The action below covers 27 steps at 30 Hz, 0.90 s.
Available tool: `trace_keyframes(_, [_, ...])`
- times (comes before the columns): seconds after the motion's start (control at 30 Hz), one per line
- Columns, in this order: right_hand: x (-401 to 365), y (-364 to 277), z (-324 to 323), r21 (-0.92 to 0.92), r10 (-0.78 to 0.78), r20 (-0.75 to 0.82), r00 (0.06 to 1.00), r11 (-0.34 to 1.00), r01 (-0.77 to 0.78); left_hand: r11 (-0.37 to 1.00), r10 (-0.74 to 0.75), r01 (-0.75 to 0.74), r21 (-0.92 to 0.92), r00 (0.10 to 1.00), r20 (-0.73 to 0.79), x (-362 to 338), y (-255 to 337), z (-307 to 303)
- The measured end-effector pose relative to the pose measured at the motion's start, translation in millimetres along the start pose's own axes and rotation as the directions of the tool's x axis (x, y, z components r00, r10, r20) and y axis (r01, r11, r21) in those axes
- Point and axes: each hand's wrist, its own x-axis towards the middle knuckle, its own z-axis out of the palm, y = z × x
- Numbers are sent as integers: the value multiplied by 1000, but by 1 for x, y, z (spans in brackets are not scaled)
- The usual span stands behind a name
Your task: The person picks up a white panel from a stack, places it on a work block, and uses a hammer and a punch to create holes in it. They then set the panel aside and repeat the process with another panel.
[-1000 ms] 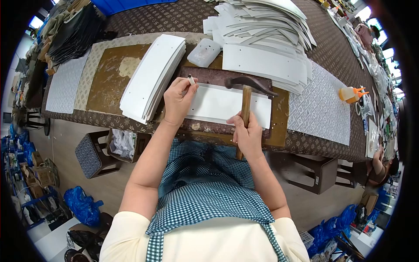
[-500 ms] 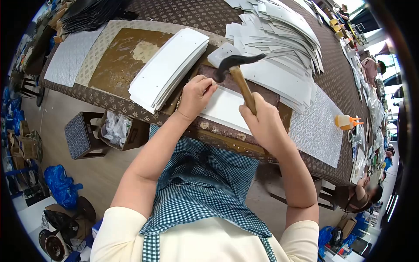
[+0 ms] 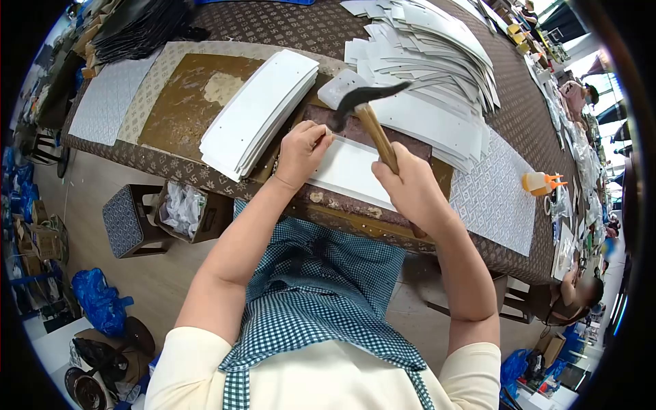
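Head view: we look down on two hands over a work surface covered in brown patterned cloth [image 3: 287, 22]. The relation that governs the figure lies between the hammer with a curved black head and a wooden handle [image 3: 370, 126] and the pinched fingertips of the left hand [image 3: 301, 154]. The right hand [image 3: 411, 186] wraps its grip fully round the handle. From this grip the handle's long axis slants forward and to the left; the head crosses its far end, and the lower tip points at the left fingertips. In projection we see tip and fingertips meet; whether they touch, or the tip stands above, we cannot tell. The left grip is drawn together, thumb to forefinger; what it may contain is too small to tell.

Beneath both lies a long, flat white strip [image 3: 353, 171], its long axis running from left to right across a dark reddish-brown board [image 3: 347, 203]. We note that the left hand is nearer its left end, while the right hand overlaps its right portion. To the left lies a neat stack of white strips [image 3: 261, 109]; beyond the hammer, a fanned pile of white sheets [image 3: 437, 68].
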Motion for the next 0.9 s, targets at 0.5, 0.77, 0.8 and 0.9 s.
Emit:
trace_keyframes(0.5, [-15, 75, 113, 835, 263, -229, 937, 548, 50, 977, -108, 115, -181, 993, 49, 5, -10, 5])
trace_keyframes(0.77, [-16, 74, 111, 826, 236, -230, 944, 561, 61, 882, -364, 363, -300, 930, 53, -15, 0, -18])
trace_keyframes(0.8, [-16, 74, 111, 826, 237, -230, 944, 560, 61, 878, -359, 362, -313, 931, 68, -24, 4, -23])
trace_keyframes(0.9, [-16, 74, 112, 828, 227, -224, 948, 558, 62, 893, -300, 301, -334, 952, 56, -42, 7, -27])
